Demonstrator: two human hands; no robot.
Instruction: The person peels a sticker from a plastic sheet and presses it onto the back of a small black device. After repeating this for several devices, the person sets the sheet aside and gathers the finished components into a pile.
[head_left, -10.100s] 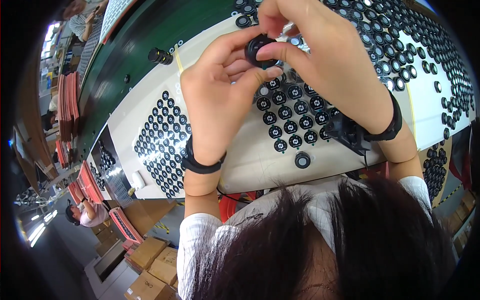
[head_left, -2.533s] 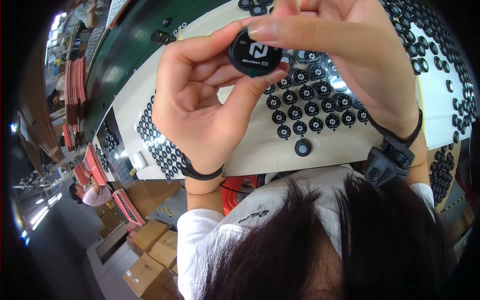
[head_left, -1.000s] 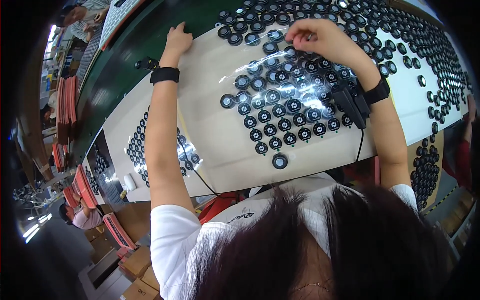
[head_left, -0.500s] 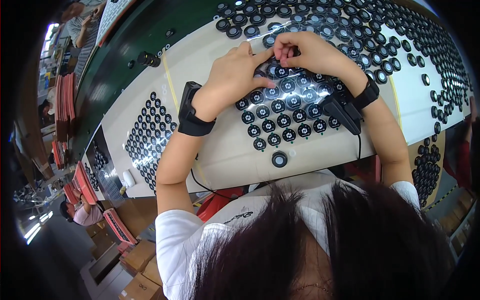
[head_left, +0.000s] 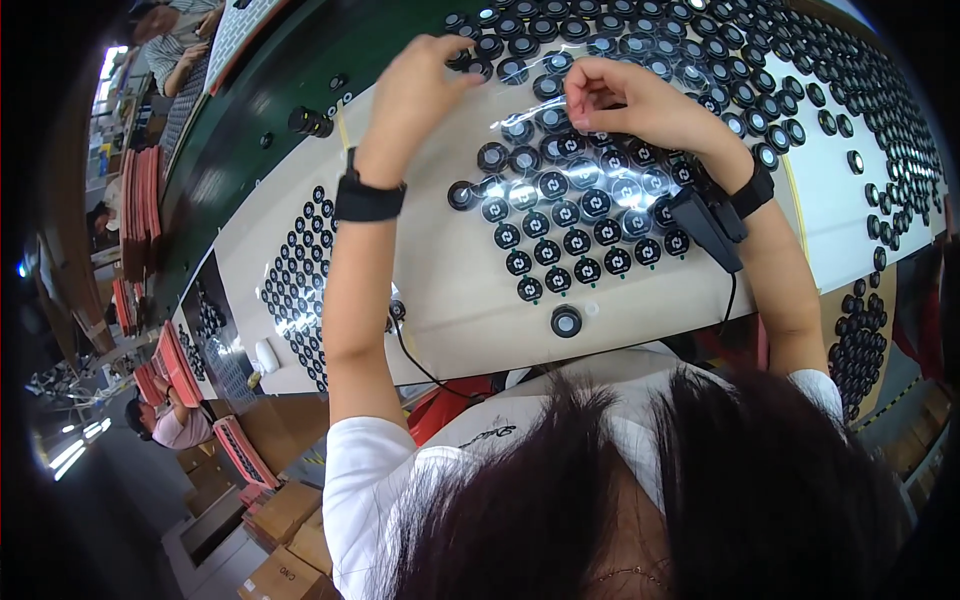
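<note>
Tube lights bright; glare across black discs; rim dark, bent.

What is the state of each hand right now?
Left hand: open, nothing visible held.
Right hand: curled; it cannot be told whether it holds something.

Glossy clear plastic film flashes white glare among round black plastic discs on the smooth, softly shining beige worktop. Left of the worktop, a flat dark green surface shows a dull sheen. At its near side, a white cloth shirt hangs matt and creased; beyond its lower-left corner sit matt brown cardboard boxes.
</note>
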